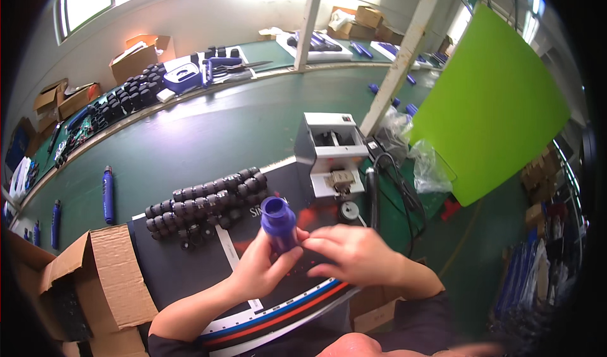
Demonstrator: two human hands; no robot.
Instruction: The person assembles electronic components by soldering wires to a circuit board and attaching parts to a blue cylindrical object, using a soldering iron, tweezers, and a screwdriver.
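My left hand is wrapped round a blue plastic tube, held upright with its open, hollow mouth facing up. My right hand is just to the right, its fingers stretched toward the tube and the thumb apart below them. Its fingertips come close to the left fingers; whether they touch the tube cannot be made out. Beyond my hands, rows of small black cylindrical parts lie on the dark mat. A grey-and-white bench machine with a metal fixture stands to their right.
An opened cardboard box stands at the near left. Blue tubes stand on the green conveyor. Black cables and a clear plastic bag lie right of the machine, beside a large green panel. More black parts line the far ledge.
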